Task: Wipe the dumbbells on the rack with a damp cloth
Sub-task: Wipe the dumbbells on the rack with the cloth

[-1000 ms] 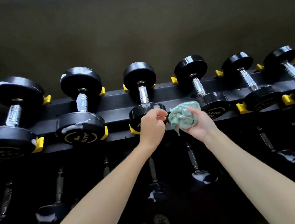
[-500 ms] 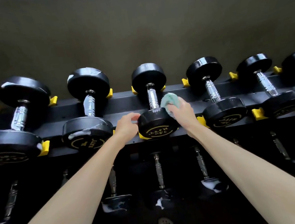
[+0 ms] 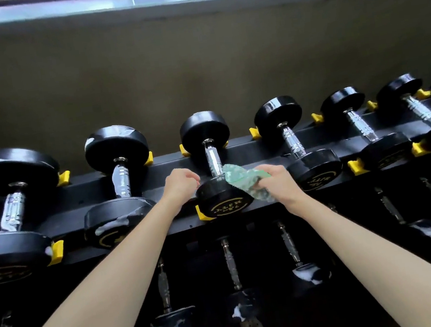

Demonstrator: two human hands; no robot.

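Right hand (image 3: 277, 179) bunches the soft, crumpled green cloth (image 3: 247, 183) onto the near head of the heavy-looking black rubber, chrome-handled dumbbell (image 3: 219, 198), midway along the black steel rack's (image 3: 170, 167) front rail, while left hand (image 3: 181, 184) curls beside that head, grip unclear, probably the best spot to steady it.

Right hand (image 3: 277, 179) holds green cloth (image 3: 241, 181) on dumbbell (image 3: 222, 199) — left hand (image 3: 180, 186) beside.

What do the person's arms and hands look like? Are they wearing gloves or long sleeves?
No gloves and no sleeves in sight. The left arm and right arm are bare for as much of them as the picture shows. The left hand and right hand are bare too. No watch or bracelet shows on either wrist.
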